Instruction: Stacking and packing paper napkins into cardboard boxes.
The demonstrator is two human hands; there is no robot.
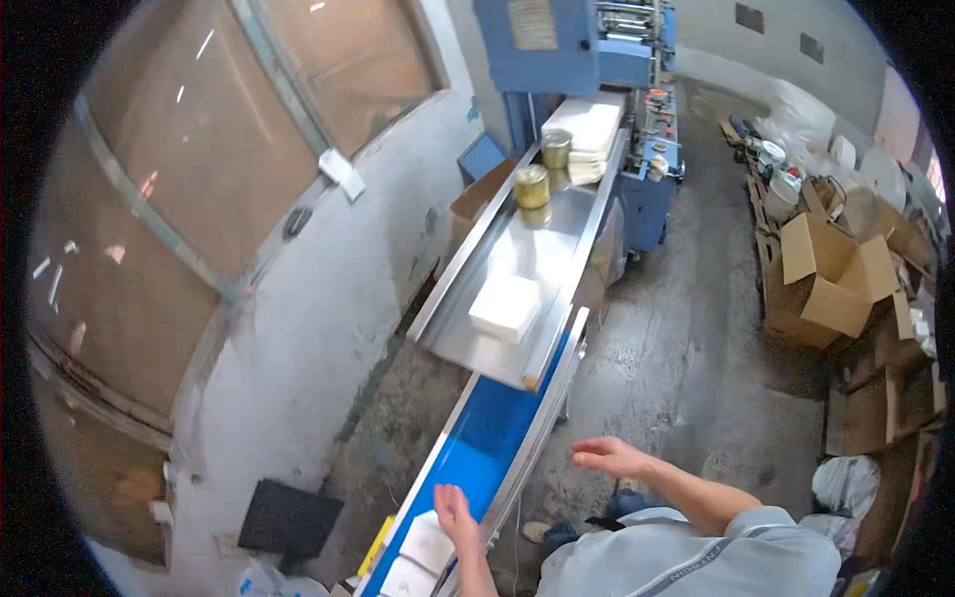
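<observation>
My left hand (456,509) is over the blue conveyor belt (484,428), its fingers stretched out and holding nothing. Just beside and below it, white square stacks (428,542), perhaps paper napkins, lie on the belt. Off the belt's right side, my right hand (609,458) hangs in the air, fingers extended and nothing in them. One white square stack (505,308) sits near the low end of the sloping metal chute (477,261). Two round metal tins (532,187) stand farther up the chute, close to a long white stack (582,124) at the machine.
A blue machine (542,45) stands at the chute's far end. To the right are an opened cardboard box (831,279) and plastic-wrapped rolls (880,179). A black flat panel (288,519) lies on the floor at left, below the white wall (308,368).
</observation>
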